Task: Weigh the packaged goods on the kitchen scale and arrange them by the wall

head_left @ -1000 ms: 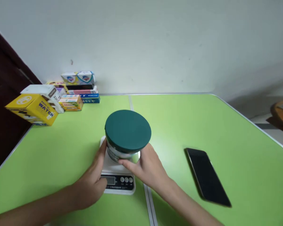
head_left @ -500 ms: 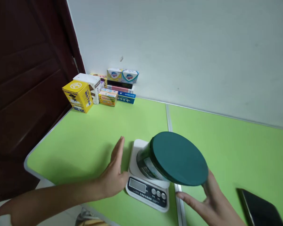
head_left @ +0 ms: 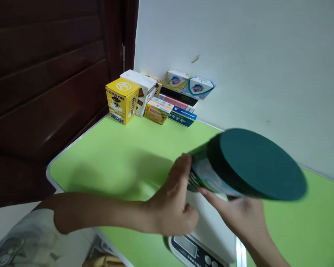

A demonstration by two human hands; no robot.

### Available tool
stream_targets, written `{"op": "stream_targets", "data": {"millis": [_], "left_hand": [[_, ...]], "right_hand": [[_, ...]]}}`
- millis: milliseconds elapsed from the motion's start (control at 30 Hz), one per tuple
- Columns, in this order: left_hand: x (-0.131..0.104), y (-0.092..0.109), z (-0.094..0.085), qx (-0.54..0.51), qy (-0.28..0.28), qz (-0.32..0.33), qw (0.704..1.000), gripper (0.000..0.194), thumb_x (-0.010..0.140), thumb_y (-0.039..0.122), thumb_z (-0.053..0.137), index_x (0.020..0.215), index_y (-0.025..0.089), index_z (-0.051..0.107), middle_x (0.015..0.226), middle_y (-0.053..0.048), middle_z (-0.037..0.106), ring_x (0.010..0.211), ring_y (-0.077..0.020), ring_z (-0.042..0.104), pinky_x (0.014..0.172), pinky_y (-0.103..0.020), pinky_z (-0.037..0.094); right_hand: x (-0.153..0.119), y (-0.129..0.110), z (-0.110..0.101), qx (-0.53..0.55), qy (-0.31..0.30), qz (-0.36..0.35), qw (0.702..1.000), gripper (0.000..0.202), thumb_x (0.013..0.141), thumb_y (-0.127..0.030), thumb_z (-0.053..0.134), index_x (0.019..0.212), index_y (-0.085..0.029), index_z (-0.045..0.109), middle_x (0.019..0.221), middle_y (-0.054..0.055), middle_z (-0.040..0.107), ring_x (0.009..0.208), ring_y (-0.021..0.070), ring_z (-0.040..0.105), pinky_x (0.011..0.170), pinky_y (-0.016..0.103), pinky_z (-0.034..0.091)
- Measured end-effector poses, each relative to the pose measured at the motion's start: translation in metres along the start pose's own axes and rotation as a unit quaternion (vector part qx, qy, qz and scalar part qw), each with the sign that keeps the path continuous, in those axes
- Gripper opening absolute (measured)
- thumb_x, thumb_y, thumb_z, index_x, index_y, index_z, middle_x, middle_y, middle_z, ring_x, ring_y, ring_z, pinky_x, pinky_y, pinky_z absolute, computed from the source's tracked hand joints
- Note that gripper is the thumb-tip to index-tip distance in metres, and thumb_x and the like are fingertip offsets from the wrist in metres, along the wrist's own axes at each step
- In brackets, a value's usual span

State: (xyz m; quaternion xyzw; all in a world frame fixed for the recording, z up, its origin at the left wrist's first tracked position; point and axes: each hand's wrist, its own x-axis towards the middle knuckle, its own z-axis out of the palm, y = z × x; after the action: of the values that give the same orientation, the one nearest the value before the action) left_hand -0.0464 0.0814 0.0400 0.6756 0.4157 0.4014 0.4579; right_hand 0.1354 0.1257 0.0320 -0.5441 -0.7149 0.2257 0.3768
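Note:
A round tub (head_left: pixel 214 167) with a dark green lid is lifted above the white kitchen scale (head_left: pixel 208 222) and tilted, its lid towards the right. My right hand (head_left: pixel 245 218) grips it from below and the near side, the thumb along its label. At the lower left end of the tub, my left hand (head_left: pixel 172 204) has its fingers against the base, partly hidden behind it. The scale's display and buttons show below my hands on the green table (head_left: pixel 100 152).
Several small boxes stand at the table's back left corner: a yellow box (head_left: pixel 122 100), a white box (head_left: pixel 144 89), an orange box (head_left: pixel 157 110), a blue box (head_left: pixel 183 115) and soap boxes (head_left: pixel 197 87). A wall (head_left: pixel 253 55) borders the back, a dark door (head_left: pixel 50 74) the left.
The tub has come up off the scale and tilted further. My left hand has moved from beside it onto its base. The view has swung left, and the dark flat object at right has left view.

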Motion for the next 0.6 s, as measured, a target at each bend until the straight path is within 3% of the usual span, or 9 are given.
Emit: {"op": "stream_targets", "data": {"millis": [167,267,367,500,600], "left_hand": [[0.033,-0.042,-0.047,-0.013,0.148,-0.057,0.987,0.102,0.065,0.002,0.051,0.151,0.010,-0.003,0.161,-0.019,0.002,0.149,-0.0299,0.001,0.121,-0.048,0.008],[0.049,-0.067,-0.081,-0.004,0.200,-0.090,0.976,0.103,0.062,-0.003,0.049,0.151,0.013,-0.001,0.159,-0.017,0.010,0.148,-0.0297,0.007,0.121,-0.048,0.014],[0.061,-0.084,-0.110,0.033,0.255,-0.102,0.961,0.103,0.059,-0.006,0.048,0.150,0.016,0.006,0.157,-0.015,0.016,0.148,-0.0298,0.008,0.121,-0.049,0.011],[0.072,-0.096,-0.126,0.093,0.347,-0.118,0.926,0.099,0.056,-0.006,0.049,0.148,0.018,0.019,0.146,-0.016,0.024,0.145,-0.0334,0.018,0.120,-0.050,0.013],[0.073,-0.106,-0.122,0.082,0.347,-0.099,0.929,0.097,0.059,-0.004,0.048,0.148,0.019,0.016,0.144,-0.016,0.023,0.142,-0.0325,0.025,0.117,-0.050,0.023]], "right_hand": [[0.075,-0.022,0.079,0.059,-0.005,-0.021,0.998,0.071,0.059,-0.052,0.078,0.114,-0.013,0.055,0.113,0.018,0.066,0.102,0.0346,0.063,0.087,0.051,0.051],[0.108,-0.026,0.123,0.085,-0.031,-0.031,0.995,0.089,0.056,-0.055,0.079,0.125,-0.014,0.042,0.122,0.020,0.059,0.110,0.0358,0.059,0.091,0.052,0.048],[0.132,-0.029,0.157,0.120,-0.058,-0.041,0.990,0.094,0.056,-0.055,0.078,0.129,-0.016,0.035,0.126,0.020,0.056,0.115,0.0367,0.056,0.095,0.053,0.045],[0.151,-0.030,0.189,0.153,-0.058,-0.040,0.986,0.096,0.056,-0.056,0.077,0.129,-0.014,0.032,0.126,0.023,0.055,0.116,0.0365,0.056,0.098,0.052,0.044],[0.159,-0.025,0.203,0.157,-0.053,-0.035,0.986,0.096,0.058,-0.053,0.077,0.131,-0.014,0.030,0.128,0.023,0.054,0.116,0.0355,0.056,0.097,0.051,0.046]]}}
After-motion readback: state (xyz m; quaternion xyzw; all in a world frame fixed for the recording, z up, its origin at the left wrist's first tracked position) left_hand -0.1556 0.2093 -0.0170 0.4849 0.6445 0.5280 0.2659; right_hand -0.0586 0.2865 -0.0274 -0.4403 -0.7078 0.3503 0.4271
